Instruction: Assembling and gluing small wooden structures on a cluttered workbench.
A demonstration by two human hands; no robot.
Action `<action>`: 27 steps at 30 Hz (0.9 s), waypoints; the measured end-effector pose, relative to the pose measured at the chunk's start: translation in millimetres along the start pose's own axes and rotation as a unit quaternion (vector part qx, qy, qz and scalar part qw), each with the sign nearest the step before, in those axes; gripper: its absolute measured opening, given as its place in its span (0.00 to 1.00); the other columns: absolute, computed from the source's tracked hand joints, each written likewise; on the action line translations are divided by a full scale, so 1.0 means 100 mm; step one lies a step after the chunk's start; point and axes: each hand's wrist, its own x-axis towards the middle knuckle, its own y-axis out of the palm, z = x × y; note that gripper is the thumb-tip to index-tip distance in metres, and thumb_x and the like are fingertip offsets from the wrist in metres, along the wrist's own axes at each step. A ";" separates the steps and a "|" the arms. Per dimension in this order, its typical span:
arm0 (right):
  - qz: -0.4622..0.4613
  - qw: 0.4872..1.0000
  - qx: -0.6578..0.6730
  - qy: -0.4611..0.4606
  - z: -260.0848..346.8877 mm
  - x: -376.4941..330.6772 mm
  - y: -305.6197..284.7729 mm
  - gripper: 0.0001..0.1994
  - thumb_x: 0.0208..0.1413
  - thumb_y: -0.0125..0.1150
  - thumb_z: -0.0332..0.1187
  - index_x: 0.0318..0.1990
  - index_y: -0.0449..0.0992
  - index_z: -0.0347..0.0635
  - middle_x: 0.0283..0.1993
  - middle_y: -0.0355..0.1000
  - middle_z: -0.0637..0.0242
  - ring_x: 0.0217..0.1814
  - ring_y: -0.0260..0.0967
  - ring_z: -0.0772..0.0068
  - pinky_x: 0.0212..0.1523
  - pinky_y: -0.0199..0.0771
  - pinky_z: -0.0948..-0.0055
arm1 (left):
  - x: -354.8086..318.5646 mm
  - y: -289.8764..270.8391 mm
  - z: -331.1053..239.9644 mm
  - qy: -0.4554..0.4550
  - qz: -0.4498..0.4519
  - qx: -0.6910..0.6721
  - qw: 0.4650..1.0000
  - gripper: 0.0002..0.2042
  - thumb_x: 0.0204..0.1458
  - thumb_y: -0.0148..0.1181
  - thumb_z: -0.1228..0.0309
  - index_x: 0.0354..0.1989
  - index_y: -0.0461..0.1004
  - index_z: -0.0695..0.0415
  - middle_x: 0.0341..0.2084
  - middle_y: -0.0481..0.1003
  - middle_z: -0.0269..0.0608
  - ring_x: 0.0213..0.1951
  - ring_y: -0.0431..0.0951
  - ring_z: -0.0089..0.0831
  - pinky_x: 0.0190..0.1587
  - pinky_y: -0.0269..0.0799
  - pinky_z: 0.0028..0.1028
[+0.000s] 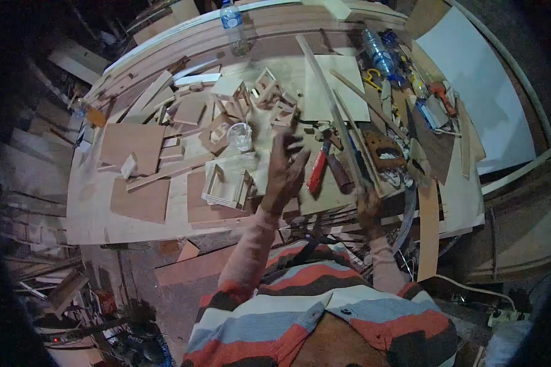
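Observation:
My left hand (286, 173) is over the middle of the workbench, fingers apart and nothing visible in them. Just beyond its fingertips stands a small wooden frame piece (284, 114), with another small wooden assembly (265, 87) behind it. A clear plastic cup (240, 137) and a small slatted wooden box (226, 187) are to its left. At the bench's near edge my right hand (368, 210) is closed around the lower end of a long wooden strip (327, 88), which slants away to the far left. Its fingers are partly dark and blurred. Between my hands lie a red-handled tool (317, 169) and a dark-handled tool (339, 174).
A handsaw (386, 151) lies right of the strips. Bottles, including a clear one (378, 54), and assorted tools crowd the far right, near a white sheet (480, 85). Another bottle (231, 21) stands at the back. Plywood pieces (131, 148) and offcuts cover the left side.

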 end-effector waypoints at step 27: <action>0.043 0.997 0.011 0.064 -0.73 -1.21 -0.01 0.27 0.69 0.37 0.50 0.41 0.79 0.36 0.36 0.76 0.58 0.37 0.74 0.65 0.39 0.69 0.61 | -0.16 0.35 -0.44 0.060 0.051 -0.097 0.992 0.10 0.57 0.61 0.78 0.41 0.65 0.60 0.34 0.73 0.36 0.37 0.72 0.19 0.41 0.72 0.24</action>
